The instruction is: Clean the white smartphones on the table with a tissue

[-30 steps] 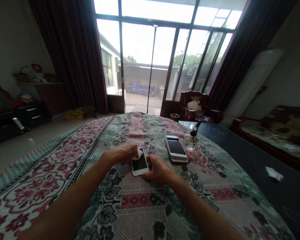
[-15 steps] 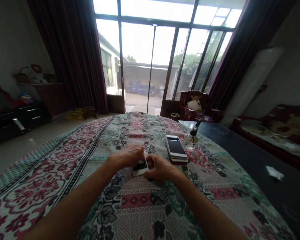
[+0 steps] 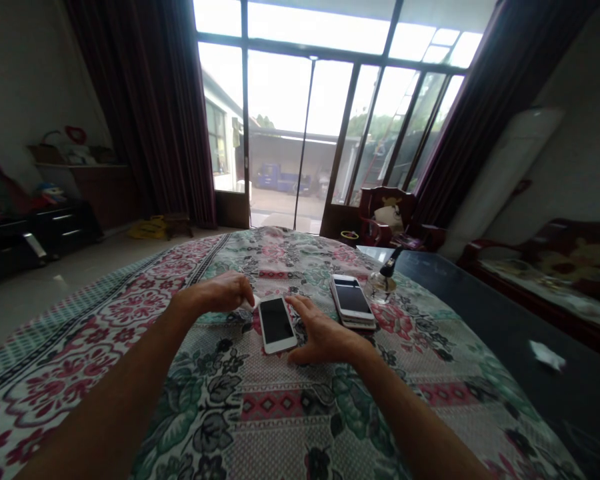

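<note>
A white phone (image 3: 277, 324) with a dark screen lies face up on the flowered cloth (image 3: 290, 413) that covers the table. My left hand (image 3: 223, 293) sits just left of the phone's top, fingers pinched on a small white wipe (image 3: 250, 303). My right hand (image 3: 323, 337) rests on the cloth along the phone's right edge, fingers spread and holding nothing.
A stack of phones (image 3: 353, 301) lies to the right of my hands. Behind it stands a small glass bottle (image 3: 381, 281) with a dark nozzle. The bare dark tabletop (image 3: 505, 333) at right carries a crumpled white scrap (image 3: 545, 353). Glass doors and curtains are beyond.
My left hand has drawn back to the left off the phone's screen with the wipe. My right hand has let go of the phone and spread flat beside it.
</note>
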The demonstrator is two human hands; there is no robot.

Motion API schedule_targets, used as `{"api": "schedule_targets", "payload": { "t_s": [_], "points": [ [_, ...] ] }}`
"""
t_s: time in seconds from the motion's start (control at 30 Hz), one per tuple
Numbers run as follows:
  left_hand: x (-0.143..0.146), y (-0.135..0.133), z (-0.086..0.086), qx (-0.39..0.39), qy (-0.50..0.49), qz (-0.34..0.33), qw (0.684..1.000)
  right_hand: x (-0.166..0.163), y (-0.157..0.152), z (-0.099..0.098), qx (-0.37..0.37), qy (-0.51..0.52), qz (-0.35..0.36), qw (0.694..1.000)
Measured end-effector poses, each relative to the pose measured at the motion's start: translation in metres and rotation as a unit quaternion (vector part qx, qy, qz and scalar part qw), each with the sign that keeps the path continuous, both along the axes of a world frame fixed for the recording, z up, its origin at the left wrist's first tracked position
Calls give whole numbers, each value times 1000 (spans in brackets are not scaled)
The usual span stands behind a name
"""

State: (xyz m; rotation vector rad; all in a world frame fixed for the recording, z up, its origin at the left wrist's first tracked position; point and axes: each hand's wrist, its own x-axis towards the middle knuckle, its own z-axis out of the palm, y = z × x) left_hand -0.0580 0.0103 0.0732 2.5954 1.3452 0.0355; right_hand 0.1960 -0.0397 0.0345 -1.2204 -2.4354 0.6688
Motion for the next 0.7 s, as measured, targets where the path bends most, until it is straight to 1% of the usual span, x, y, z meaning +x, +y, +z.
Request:
{"api": "schedule_targets", "payload": {
  "t_s": [0.07, 0.17, 0.27, 0.33, 0.43, 0.57, 0.7],
  "points": [
    [1, -1, 3, 9, 0, -1, 1000, -6, 8, 8, 0, -47, 33, 998],
    [3, -2, 3, 13, 10, 1, 1000, -19, 26, 15, -25, -106, 49, 993],
    [3, -2, 1, 10, 23, 8, 1000, -27, 43, 13, -28, -128, 43, 990],
    [3, -2, 1, 8, 24, 13, 1000, -28, 48, 11, -33, -136, 43, 989],
    [2, -3, 3, 2, 14, 27, 1000, -29, 47, 6, -42, -143, 42, 988],
    [4, -1, 5, 8, 0, 29, 1000, -29, 36, 0, -34, -133, 4, 991],
    [8, -2, 5, 14, -2, 29, 999, -22, 31, -5, -59, -114, 18, 992]
  ]
}}
